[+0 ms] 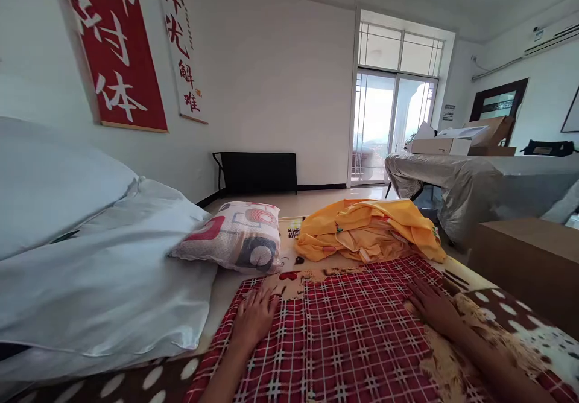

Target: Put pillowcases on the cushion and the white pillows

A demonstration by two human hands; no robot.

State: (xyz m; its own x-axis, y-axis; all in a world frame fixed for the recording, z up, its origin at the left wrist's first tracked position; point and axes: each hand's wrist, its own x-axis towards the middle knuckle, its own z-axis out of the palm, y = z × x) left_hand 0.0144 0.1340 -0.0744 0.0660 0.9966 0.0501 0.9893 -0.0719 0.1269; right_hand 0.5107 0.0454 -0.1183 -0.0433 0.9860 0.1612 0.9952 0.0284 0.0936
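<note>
A: What takes up the most room?

B: The brown-and-cream spotted bedding (511, 309), showing at near left and at right. Puffy white bedding (140, 276) fills the left.

A: And the red plaid cloth (353, 330)?

B: Across the near middle, with the white bedding to its left.

A: How far along does it look?

B: Partway, I'd judge. Its middle lies spread and nearly flat, so that much seems done. What's left uneven is the far edge and the right side, where tan patches show and it looks turned or rumpled. The yellow cloth (362, 228) just beyond is bunched in a heap, unspread.

A: Anything smaller?

B: A patterned pillow (239, 234), beyond the plaid's far left corner, against the white bedding.

A: The hands?

B: The left hand (256, 315) rests palm down on the plaid's left part; the right hand (432, 309) lies at its right side, beside a tan patch. On both, the fingers are apart, clamped on nothing.
</note>
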